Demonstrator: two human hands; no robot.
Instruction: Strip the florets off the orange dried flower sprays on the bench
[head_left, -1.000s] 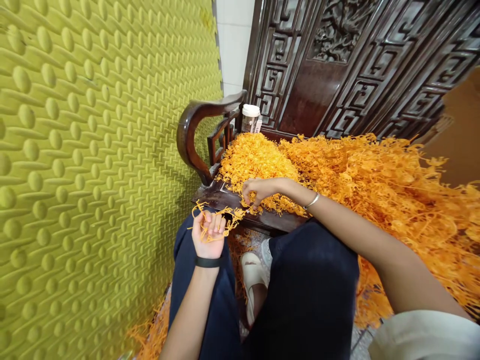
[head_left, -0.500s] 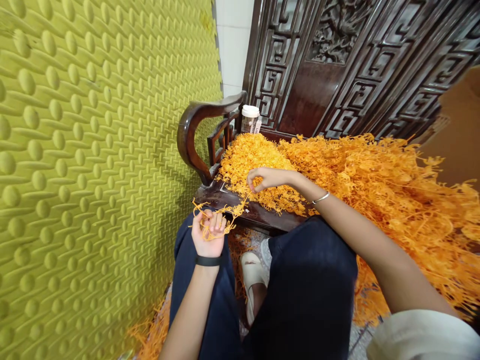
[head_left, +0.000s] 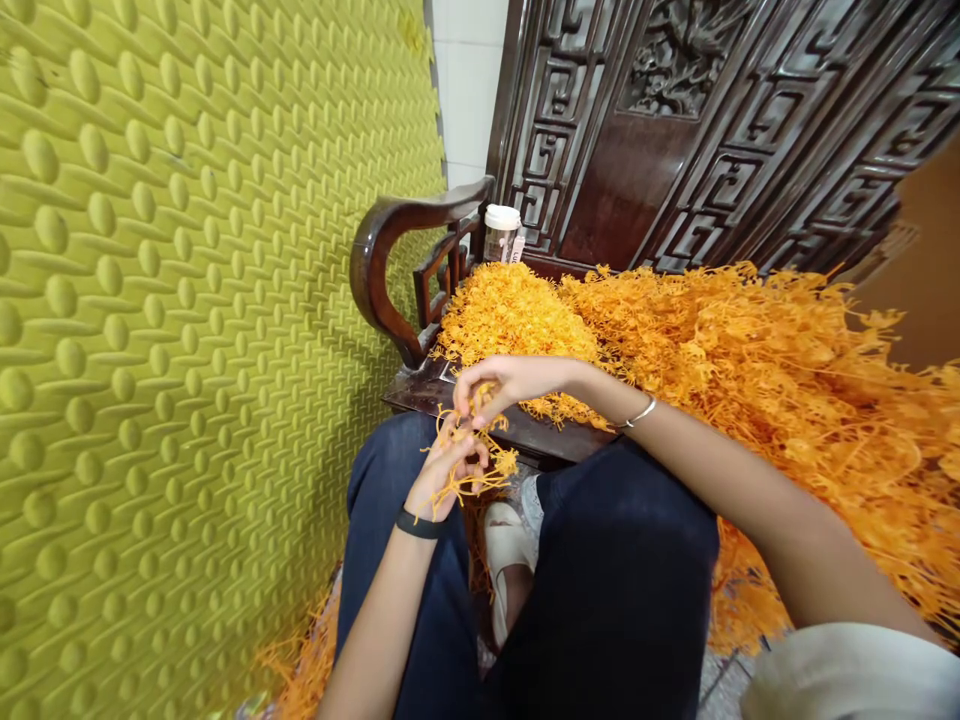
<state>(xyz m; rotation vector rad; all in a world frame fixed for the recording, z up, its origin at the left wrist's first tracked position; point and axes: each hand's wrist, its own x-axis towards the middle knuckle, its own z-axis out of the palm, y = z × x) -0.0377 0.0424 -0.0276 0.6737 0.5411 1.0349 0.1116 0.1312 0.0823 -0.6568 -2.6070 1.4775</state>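
An orange branched plastic sprig point(head_left: 507, 462) hangs from my left hand point(head_left: 442, 475), its thin stems lying across the curled fingers. Palm up and with a black band at the wrist, that hand is above my left knee. My right hand point(head_left: 517, 380) meets it from the upper right, thumb and fingers pinched on the sprig near the left fingertips. Exactly which stem it pinches is partly hidden. Just beyond, a heap of small yellow-orange plastic pieces point(head_left: 517, 310) lies on the dark wooden bench point(head_left: 412, 392).
A larger mass of long orange sprigs point(head_left: 750, 350) spreads along the bench to the right. A curved armrest point(head_left: 367, 250) and a white-lidded cup point(head_left: 501, 235) stand at its left end. Yellow-green textured foam point(head_left: 187, 300) fills the left side. More orange strands point(head_left: 304, 660) lie on the floor.
My right hand has come down and left from the heap to the sprig. My left hand has turned and shifted slightly right, and the two hands now meet.
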